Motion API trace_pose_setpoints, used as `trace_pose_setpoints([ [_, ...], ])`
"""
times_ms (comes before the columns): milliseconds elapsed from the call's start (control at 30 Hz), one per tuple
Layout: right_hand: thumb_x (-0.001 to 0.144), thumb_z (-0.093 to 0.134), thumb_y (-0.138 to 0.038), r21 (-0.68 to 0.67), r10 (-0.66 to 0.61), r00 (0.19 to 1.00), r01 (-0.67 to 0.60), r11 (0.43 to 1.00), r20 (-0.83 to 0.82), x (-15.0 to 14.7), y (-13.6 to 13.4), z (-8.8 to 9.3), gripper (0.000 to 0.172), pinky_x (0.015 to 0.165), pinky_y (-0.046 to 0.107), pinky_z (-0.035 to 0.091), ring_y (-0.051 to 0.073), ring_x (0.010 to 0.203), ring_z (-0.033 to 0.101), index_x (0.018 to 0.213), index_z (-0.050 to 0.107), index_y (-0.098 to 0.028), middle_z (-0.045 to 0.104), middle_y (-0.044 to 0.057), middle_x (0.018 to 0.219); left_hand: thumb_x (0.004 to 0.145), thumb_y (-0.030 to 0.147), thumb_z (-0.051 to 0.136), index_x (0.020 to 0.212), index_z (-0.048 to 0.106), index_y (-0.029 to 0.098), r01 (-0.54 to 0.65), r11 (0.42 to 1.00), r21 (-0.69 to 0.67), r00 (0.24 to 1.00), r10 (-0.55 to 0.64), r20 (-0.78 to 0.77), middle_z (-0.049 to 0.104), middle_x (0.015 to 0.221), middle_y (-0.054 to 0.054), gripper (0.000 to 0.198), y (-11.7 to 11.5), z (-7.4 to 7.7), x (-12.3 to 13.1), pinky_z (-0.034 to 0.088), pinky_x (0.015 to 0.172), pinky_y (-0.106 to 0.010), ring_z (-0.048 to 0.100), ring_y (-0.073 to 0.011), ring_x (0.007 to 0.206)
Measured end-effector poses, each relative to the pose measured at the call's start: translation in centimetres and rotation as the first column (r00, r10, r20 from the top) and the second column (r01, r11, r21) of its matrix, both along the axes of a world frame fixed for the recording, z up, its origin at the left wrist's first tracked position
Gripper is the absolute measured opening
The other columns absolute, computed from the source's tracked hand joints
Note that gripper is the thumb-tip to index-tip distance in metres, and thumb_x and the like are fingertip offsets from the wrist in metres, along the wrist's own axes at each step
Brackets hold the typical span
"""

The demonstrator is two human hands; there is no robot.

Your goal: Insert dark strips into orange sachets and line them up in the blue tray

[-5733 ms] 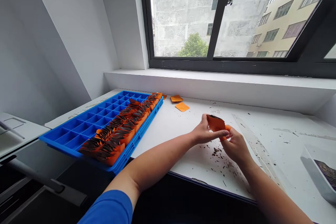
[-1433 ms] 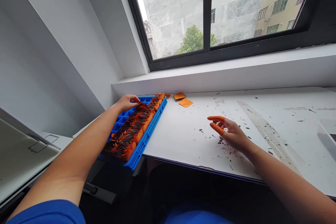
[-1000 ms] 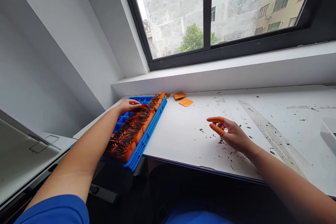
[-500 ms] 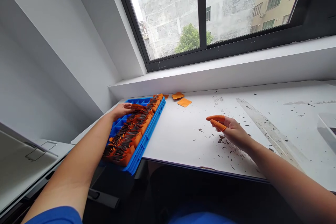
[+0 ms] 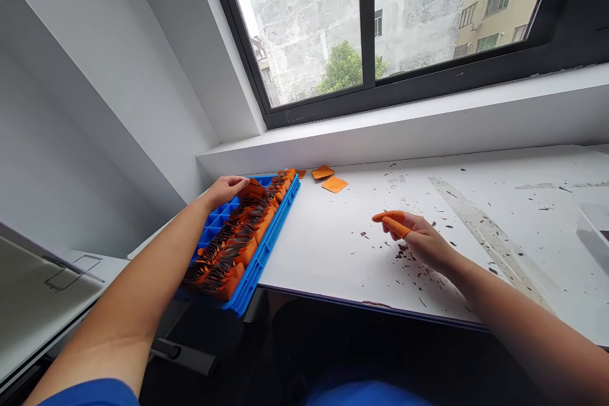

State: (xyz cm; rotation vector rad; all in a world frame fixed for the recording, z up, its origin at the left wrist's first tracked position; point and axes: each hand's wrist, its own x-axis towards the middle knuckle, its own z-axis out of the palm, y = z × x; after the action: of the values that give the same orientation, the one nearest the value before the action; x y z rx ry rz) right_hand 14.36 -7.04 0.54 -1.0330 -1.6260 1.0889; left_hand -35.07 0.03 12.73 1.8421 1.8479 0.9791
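My left hand [image 5: 229, 189] pinches a small orange packet [image 5: 252, 188] at the far end of a blue divided tray [image 5: 272, 247]. Rows of similar orange packets [image 5: 238, 260], with dark edges or filling, stand packed along the tray's right part. I cannot make out what the dark material is. Over the white table, my right hand [image 5: 413, 231] hovers with thumb and forefinger stretched out and apart, holding nothing. Orange covers sheathe those two fingers. Dark crumbs [image 5: 404, 254] lie scattered beneath and around this hand.
Flat orange squares [image 5: 334, 184] lie on the white table [image 5: 314, 247] beyond the tray. A clear plastic box [image 5: 594, 228] stands at the right edge, and a strip of clear tape [image 5: 480, 228] crosses the tabletop. The window ledge [image 5: 380, 130] bounds the back.
My left hand has shifted slightly up and right along the tray, and the orange packet it pinches now stands out from the row. My right hand has barely moved.
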Motion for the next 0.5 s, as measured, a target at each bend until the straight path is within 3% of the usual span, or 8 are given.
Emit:
trace_pose_setpoints([
  [233,0.088,0.06,-0.067,-0.006,-0.001,1.0,0.001,1.0,0.014,0.0,0.1,-0.1,0.048,0.067,0.035,0.045,0.02,0.075,0.052,0.105,0.078,-0.026,0.062,0.006,0.086,0.063,0.073,0.076,0.096,0.078,0.022,0.1,0.989,-0.107,0.994,-0.104,-0.025,0.08,0.094,-0.006,0.061,0.2,-0.2,0.3,0.055,0.074,-0.029,0.072,-0.0233,0.086],
  [333,0.088,0.06,-0.066,-0.001,0.0,1.0,0.0,1.0,0.022,0.0,0.2,-0.3,0.048,0.067,0.035,0.045,0.02,0.074,0.052,0.104,0.078,-0.025,0.062,0.006,0.085,0.072,0.068,0.069,0.094,0.079,0.024,0.116,0.99,-0.082,0.959,-0.133,-0.252,0.079,0.094,-0.005,0.05,-0.2,0.7,1.0,0.052,0.077,-0.029,0.071,-0.0246,0.088],
  [500,0.089,0.059,-0.062,-0.005,-0.001,0.999,0.001,1.0,0.044,0.0,0.3,-0.5,0.043,0.067,0.035,0.043,0.019,0.075,0.051,0.104,0.077,-0.025,0.061,0.006,0.086,0.078,0.053,0.063,0.092,0.08,0.032,0.0,0.995,-0.102,0.741,-0.069,-0.668,0.078,0.092,-0.001,0.031,-0.9,2.7,2.9,0.045,0.069,-0.027,0.068,-0.0244,0.085],
])
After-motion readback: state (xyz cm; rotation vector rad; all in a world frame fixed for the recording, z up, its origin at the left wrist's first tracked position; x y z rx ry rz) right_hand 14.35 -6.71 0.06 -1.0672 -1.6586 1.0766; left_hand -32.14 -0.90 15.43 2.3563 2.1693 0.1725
